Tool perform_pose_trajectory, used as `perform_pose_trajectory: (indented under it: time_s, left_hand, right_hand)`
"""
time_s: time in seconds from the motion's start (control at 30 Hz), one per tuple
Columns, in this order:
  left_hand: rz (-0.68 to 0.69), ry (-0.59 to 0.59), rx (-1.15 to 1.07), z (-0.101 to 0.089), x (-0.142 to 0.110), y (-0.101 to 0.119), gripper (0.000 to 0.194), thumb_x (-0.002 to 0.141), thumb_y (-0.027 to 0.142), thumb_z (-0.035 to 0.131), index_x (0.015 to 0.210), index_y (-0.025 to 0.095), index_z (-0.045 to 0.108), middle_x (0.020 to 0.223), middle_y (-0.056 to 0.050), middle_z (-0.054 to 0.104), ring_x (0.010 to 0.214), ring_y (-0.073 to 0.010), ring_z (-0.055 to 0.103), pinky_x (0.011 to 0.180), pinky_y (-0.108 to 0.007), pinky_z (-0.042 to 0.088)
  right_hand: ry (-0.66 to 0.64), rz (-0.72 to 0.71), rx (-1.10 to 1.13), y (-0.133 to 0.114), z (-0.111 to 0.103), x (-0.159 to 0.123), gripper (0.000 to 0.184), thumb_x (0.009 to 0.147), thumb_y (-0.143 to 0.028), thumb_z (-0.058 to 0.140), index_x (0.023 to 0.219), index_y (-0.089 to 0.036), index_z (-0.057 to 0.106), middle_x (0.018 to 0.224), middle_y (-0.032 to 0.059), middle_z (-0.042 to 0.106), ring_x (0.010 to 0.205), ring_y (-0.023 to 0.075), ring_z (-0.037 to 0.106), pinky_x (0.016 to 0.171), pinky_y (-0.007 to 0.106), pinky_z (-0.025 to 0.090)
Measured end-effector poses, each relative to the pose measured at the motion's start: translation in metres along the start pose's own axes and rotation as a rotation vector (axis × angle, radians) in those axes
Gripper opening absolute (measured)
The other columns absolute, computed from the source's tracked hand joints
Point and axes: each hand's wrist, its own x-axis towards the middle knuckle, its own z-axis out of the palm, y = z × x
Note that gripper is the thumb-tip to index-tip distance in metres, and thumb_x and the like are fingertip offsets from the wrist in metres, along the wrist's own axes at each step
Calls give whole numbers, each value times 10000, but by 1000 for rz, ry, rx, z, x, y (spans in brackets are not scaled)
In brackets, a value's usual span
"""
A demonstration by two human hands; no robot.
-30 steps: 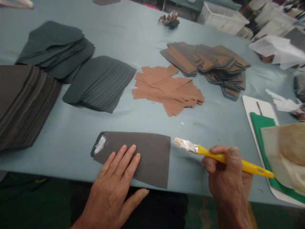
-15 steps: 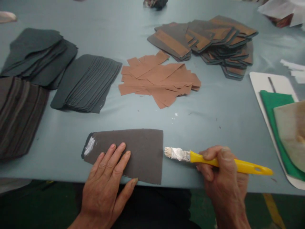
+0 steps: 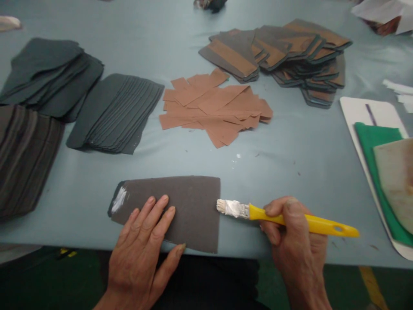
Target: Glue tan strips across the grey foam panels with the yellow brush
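A dark brown-grey flat piece [image 3: 193, 211] lies at the table's near edge, with a dark layer showing beneath its left end. White paste [image 3: 119, 199] is smeared on that end. My left hand [image 3: 142, 245] rests flat on the piece, fingers stretched out. In my right hand [image 3: 293, 232] is a paintbrush [image 3: 303, 223] with a yellow handle. Its bristles and metal band are coated white, and the tip is at the piece's right edge; whether it touches, I cannot tell.
Dark green pieces [image 3: 116, 112] and brown ones [image 3: 26, 159] are stacked at left. Tan strips [image 3: 213, 105] lie in the middle. Dark pieces with tan bands [image 3: 277, 51] are piled behind. At right, a white board [image 3: 355, 110] bears a green cloth [image 3: 377, 133].
My right hand has moved left with the paintbrush, bringing its bristles from just off the piece to its right edge. The left hand stays on the piece.
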Motion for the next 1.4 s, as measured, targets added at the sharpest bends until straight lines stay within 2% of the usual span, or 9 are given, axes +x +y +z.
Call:
perform_pose_trajectory:
  time_s: [0.2,0.33,0.5,0.67,0.87,1.03,1.2,1.4]
  left_hand:
    - [-8,6,-4,1,-2,0,482,1017,259,571,1442,34,549,1529,-237,574,1622,-260,278,1338,-413,175]
    - [-21,5,-21,2,-2,0,494,1012,271,579,1453,54,543,1548,-215,572,1614,-267,299,1339,-408,177]
    - [-27,7,-24,2,-3,0,507,1010,281,573,1471,75,530,1567,-199,561,1615,-266,299,1336,-417,186]
    - [-25,6,-18,1,-3,1,500,1012,276,571,1459,55,539,1551,-222,565,1628,-255,260,1337,-424,170]
    - [-22,10,-35,1,-2,2,491,1012,270,569,1453,55,546,1547,-220,568,1623,-255,271,1333,-428,180]
    - [-30,21,-33,1,-3,1,494,1010,276,577,1455,62,554,1555,-206,566,1607,-270,310,1336,-423,181]
    - [-31,24,-24,0,-3,2,499,1014,283,575,1461,62,551,1564,-199,563,1604,-267,317,1334,-415,186]
    - [-34,30,-25,0,-4,2,508,1011,280,582,1476,79,545,1574,-176,562,1582,-273,365,1333,-414,196]
  right_hand:
    - [-55,-52,11,2,12,-8,503,995,-617,600,707,-206,615,410,-76,405,364,77,355,378,206,247]
    - [-13,-144,-55,0,12,-9,512,997,-591,615,675,-193,620,426,-66,421,352,67,359,363,199,219]
    - [64,-174,-107,-11,11,-13,506,997,-586,611,674,-196,608,440,-62,438,354,73,388,364,199,261]
    - [-21,-175,-116,-10,17,-15,511,998,-600,607,683,-198,629,439,-63,437,354,73,384,368,208,267]
    - [69,-252,-115,-9,10,-9,477,994,-558,629,682,-197,624,442,-57,453,349,81,388,361,221,244]
    - [-29,-254,-118,-8,15,-10,488,1011,-570,603,702,-194,635,429,-60,445,342,79,383,357,216,236]
    - [83,-259,-152,-12,11,-8,483,989,-582,634,703,-193,632,439,-61,450,350,78,404,360,205,265]
    - [-13,-192,-123,-12,19,-13,522,981,-633,613,693,-199,637,432,-64,432,350,79,382,366,211,267]
